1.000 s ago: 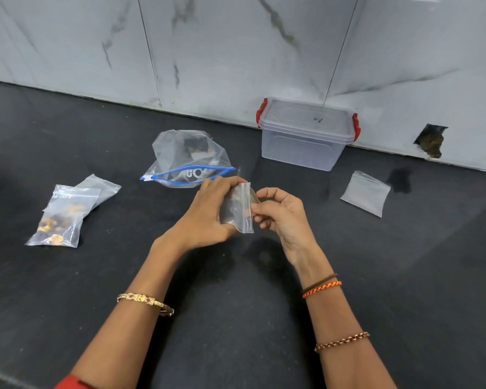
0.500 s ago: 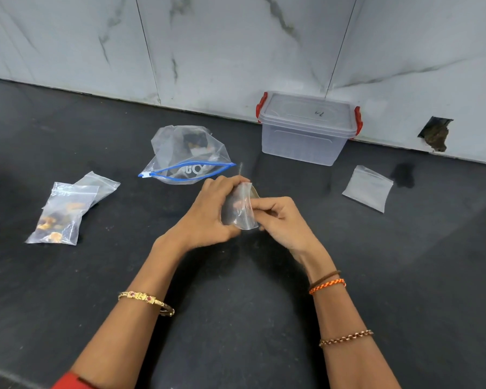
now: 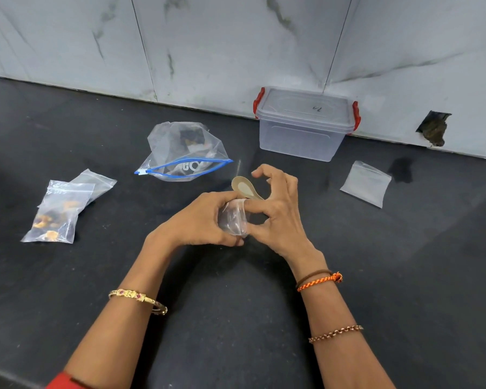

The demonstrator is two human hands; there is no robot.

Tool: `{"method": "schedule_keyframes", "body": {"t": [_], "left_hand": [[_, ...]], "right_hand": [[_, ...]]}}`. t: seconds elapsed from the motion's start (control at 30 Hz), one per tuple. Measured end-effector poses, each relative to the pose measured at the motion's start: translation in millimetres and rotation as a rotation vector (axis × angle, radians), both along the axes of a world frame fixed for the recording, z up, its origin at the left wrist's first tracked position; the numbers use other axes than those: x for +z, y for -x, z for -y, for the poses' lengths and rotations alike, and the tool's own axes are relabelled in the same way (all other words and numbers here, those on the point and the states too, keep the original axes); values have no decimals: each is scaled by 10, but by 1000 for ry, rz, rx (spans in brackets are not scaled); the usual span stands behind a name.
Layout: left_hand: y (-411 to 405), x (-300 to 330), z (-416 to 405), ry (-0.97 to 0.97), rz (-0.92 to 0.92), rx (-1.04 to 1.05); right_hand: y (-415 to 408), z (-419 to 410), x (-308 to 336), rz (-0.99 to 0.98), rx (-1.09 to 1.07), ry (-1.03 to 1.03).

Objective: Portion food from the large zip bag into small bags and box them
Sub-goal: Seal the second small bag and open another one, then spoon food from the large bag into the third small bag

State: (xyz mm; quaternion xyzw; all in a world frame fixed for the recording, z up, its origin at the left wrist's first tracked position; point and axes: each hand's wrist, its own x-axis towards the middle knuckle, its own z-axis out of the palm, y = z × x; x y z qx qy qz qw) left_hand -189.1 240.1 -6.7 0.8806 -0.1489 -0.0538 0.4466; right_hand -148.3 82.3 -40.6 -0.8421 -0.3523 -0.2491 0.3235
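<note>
- The hands meet low over the dark bench (image 3: 236,318): the left hand (image 3: 199,223) is curled round a small clear bag (image 3: 233,219), and the right hand (image 3: 278,214) pinches the same bag from the other side, its index finger pushed in at the mouth while the outer fingers are raised and spread.
- A pale spoon (image 3: 243,186) sticks up between the two hands, its bowl pointing away from the person; I cannot tell which hand carries its handle.
- The small bag looks empty; judging by this, its mouth is being spread to take a portion.
- The large zip bag (image 3: 184,153) lies ahead of the hands and to their left, near but not touching. Its blue zip line runs roughly left to right, and the opening gapes toward the hands. The left hand is the nearer one, yet it is taken up with the bag, so the scooping reach would probably fall to the right hand, crossing forward and leftward.
- The lidded box (image 3: 303,124) stands ahead and to the right, against the wall, lid on.
- A filled small bag (image 3: 54,214) lies well to the left of the hands, overlapping another clear bag (image 3: 96,183) behind it.
- A spare flat bag (image 3: 366,182) lies to the right.
</note>
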Motion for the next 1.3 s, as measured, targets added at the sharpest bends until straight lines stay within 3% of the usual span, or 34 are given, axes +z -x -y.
{"method": "schedule_keyframes", "body": {"t": [0.37,0.57,0.7,0.77,0.87,0.93,1.0,1.17,1.3], "left_hand": [[-39,-20,-135,-122,-17,-15],[33,58,-21,108,77,-13],[47,63,57,34,64,-13],[31,33,69,-8,72,6],[11,0,42,-20,105,102],[20,-8,26,-1,143,170],[27,20,25,31,197,209],[131,27,30,142,266,300],[174,21,-55,185,236,311]], "right_hand": [[14,84,69,-88,22,85],[-40,130,77,-3,-12,114],[-6,76,90,35,43,144],[0,63,100,65,40,90],[-21,130,139,58,-28,-201],[-39,219,181,4,-141,-336],[-52,308,216,-174,-275,-362],[-20,376,109,-626,-408,-58],[53,265,90,-647,-423,64]]}}
